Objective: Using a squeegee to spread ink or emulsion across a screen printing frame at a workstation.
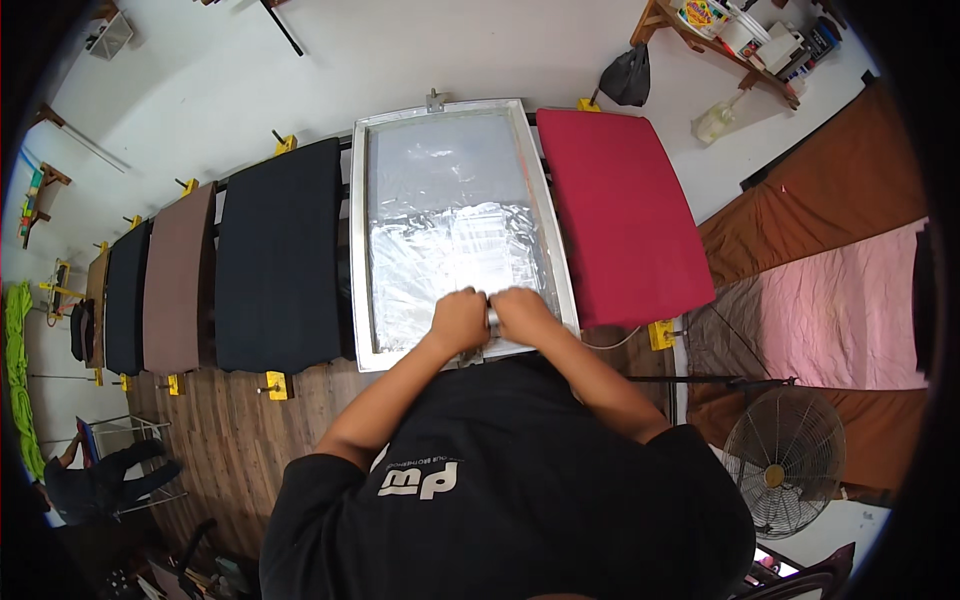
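My left hand (pixel 461 320) and my right hand (pixel 523 316) are closed side by side over the near end of a screen printing frame (pixel 361 240). They grip what looks like a squeegee, mostly hidden under my fists; only a small pale part shows between them. Shiny silver ink (pixel 455 245) is smeared over the nearer half of the mesh, up to an uneven edge around the middle. Beyond that edge, the grey mesh (pixel 440 160) carries a few bright patches. The right fingers are slightly blurred. A metal clamp (pixel 434 100) sits at the frame's far edge.
A red fabric-covered board (pixel 625 215) lies right of the frame. To the left runs a row of boards, including a black one (pixel 280 255) and a brown one (pixel 178 280). A standing fan (pixel 785 460) is at lower right. Another person (pixel 100 480) bends at lower left.
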`<state>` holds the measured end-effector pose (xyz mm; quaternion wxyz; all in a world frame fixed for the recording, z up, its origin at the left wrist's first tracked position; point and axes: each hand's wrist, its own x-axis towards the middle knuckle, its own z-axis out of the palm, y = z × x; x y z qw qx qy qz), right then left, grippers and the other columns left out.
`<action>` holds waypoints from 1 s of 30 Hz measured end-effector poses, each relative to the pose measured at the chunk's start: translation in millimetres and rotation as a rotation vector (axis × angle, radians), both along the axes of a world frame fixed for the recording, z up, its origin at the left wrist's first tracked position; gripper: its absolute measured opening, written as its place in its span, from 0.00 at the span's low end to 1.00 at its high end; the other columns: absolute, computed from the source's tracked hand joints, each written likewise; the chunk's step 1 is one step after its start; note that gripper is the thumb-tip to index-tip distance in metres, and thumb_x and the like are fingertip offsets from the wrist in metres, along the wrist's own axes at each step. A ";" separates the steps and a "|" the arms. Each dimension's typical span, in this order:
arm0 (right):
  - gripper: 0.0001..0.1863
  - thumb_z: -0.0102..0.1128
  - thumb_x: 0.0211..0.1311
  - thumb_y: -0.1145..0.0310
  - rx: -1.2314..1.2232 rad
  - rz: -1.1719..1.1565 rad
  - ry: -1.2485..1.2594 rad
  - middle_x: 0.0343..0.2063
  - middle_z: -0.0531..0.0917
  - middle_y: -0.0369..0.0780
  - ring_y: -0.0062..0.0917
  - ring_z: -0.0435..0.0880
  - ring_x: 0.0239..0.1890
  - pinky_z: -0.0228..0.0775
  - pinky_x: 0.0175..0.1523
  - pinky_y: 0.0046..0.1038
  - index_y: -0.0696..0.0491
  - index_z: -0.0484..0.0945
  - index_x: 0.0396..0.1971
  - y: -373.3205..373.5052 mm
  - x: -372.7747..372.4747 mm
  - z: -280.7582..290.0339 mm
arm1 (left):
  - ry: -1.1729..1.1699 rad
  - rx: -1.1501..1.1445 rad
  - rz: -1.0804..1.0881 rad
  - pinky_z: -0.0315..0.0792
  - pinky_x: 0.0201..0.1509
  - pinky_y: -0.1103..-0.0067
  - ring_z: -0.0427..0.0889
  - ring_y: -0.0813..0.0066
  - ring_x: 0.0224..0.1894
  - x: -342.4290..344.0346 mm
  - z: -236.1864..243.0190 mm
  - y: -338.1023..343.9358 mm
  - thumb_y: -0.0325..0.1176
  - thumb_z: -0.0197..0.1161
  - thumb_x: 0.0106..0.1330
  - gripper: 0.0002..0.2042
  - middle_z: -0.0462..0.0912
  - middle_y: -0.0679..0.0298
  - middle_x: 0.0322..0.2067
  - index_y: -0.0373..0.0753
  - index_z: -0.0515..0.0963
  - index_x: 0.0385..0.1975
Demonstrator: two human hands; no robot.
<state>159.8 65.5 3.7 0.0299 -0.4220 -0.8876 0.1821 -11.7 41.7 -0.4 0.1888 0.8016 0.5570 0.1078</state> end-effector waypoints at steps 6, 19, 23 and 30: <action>0.11 0.66 0.43 0.71 -0.240 0.102 -0.120 0.30 0.86 0.51 0.46 0.87 0.38 0.80 0.46 0.43 0.57 0.86 0.29 5.0 4.3 20.4 | 0.102 -0.408 -0.078 0.81 0.41 0.61 0.87 0.49 0.35 -3.7 25.9 3.8 0.36 0.64 0.50 0.10 0.86 0.49 0.31 0.38 0.84 0.28; 0.09 0.65 0.43 0.72 -0.052 0.085 -0.105 0.31 0.86 0.52 0.46 0.87 0.37 0.81 0.46 0.43 0.56 0.86 0.27 47.6 -9.5 7.8 | 0.137 -0.183 0.008 0.82 0.42 0.61 0.87 0.49 0.36 -8.1 8.5 44.1 0.37 0.64 0.48 0.11 0.87 0.49 0.30 0.39 0.86 0.28; 0.11 0.66 0.42 0.70 -0.157 0.068 -0.120 0.31 0.86 0.53 0.49 0.86 0.37 0.79 0.45 0.46 0.57 0.85 0.29 -0.7 3.0 11.5 | 0.085 -0.241 -0.088 0.82 0.41 0.62 0.88 0.50 0.34 1.8 27.0 -1.8 0.38 0.66 0.48 0.11 0.86 0.47 0.28 0.36 0.85 0.23; 0.13 0.65 0.44 0.71 -0.248 0.113 -0.160 0.34 0.87 0.52 0.46 0.87 0.41 0.80 0.48 0.43 0.57 0.86 0.33 26.4 -5.5 29.5 | 0.098 -0.394 -0.002 0.81 0.44 0.62 0.87 0.51 0.38 -8.1 25.6 19.3 0.39 0.66 0.51 0.12 0.87 0.51 0.32 0.42 0.86 0.32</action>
